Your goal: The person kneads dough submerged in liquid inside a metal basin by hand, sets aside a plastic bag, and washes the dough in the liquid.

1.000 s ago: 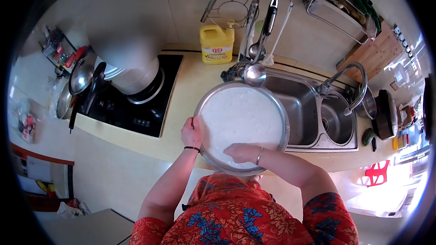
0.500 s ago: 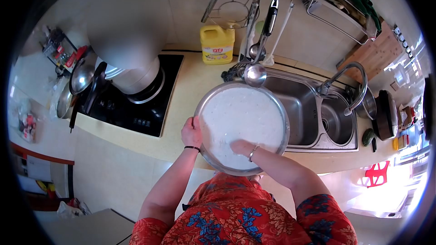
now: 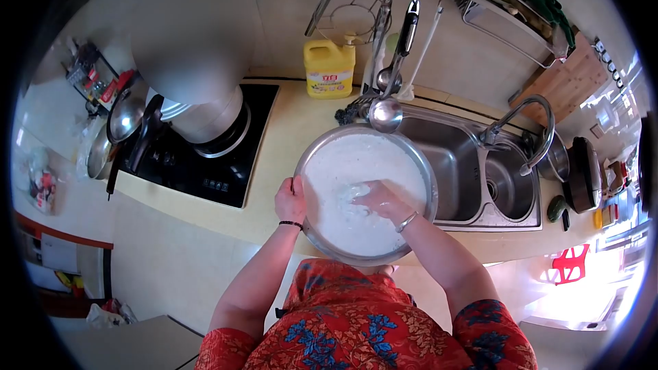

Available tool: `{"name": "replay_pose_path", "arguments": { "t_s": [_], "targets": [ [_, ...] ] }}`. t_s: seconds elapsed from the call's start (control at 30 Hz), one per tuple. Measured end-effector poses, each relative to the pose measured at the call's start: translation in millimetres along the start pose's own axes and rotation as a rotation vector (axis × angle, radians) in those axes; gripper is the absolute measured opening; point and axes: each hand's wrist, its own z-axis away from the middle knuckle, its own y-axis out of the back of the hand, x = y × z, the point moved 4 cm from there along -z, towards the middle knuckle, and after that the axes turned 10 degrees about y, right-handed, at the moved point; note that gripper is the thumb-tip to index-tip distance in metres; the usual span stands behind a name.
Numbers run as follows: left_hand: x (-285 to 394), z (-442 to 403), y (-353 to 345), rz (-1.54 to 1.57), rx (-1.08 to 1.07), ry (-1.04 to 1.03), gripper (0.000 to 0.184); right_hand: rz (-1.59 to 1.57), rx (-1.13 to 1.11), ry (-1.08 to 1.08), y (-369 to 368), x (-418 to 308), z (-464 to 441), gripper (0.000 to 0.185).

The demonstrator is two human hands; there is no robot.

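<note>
A large round metal basin of milky white liquid sits at the counter's front edge. My left hand is closed around the basin's left rim, with a dark bracelet at the wrist. Inside the basin, my right hand is at the liquid's surface, wet and coated in white. Its fingers are bent and apart, with the tips partly hidden by the liquid. A silver bangle circles that wrist.
Right of the basin is a double steel sink with a curved faucet. Ladles hang just behind the basin, near a yellow jug. On the left, a steel pot stands on a black cooktop.
My right hand has risen from the liquid and moved slightly up and right, so its fingers now show. My left hand has stayed on the rim.
</note>
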Motion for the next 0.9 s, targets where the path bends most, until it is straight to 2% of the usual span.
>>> {"name": "replay_pose_path", "arguments": {
  "t_s": [0.03,0.17,0.23,0.37,0.43,0.47,0.53,0.67,0.73,0.77,0.83,0.87,0.9],
  "targets": [
    [0,0,0,-0.007,0.002,-0.003,0.036,-0.097,-0.03,-0.122,1,0,1,0.041],
    [2,1,0,-0.013,0.006,0.001,0.036,-0.228,-0.038,-0.097,4,-3,4,0.044],
    [2,2,0,-0.001,0.005,0.003,0.036,-0.383,0.012,-0.161,5,0,6,0.045],
    [0,2,-1,0.017,0.013,-0.001,0.036,-0.537,0.041,-0.097,11,33,-3,0.044],
    [-1,1,-2,0.015,0.009,-0.001,0.036,-0.827,-0.01,-0.188,10,25,3,0.043],
    [-1,1,-2,0.011,0.006,-0.002,0.036,-0.825,-0.01,-0.188,11,19,5,0.043],
    [-2,1,-3,0.007,-0.001,0.008,0.036,-1.054,-0.102,-0.175,10,8,8,0.044],
    [0,2,-2,0.036,0.001,0.019,0.037,-1.061,-0.032,-0.191,23,23,8,0.036],
    [0,2,-2,0.027,-0.008,0.026,0.037,-0.632,-0.066,-0.161,32,28,10,0.037],
    [0,2,-2,0.018,-0.017,0.033,0.038,-0.631,-0.065,-0.161,32,29,10,0.037],
    [0,2,-3,0.016,-0.015,0.03,0.038,-0.271,-0.017,0.018,38,24,12,0.048],
    [0,2,-3,0.012,-0.011,0.029,0.038,-0.27,-0.017,0.018,38,25,12,0.048],
    [0,2,-3,0.013,-0.01,0.029,0.038,-0.199,-0.01,0.13,39,21,10,0.049]
  ]
}}
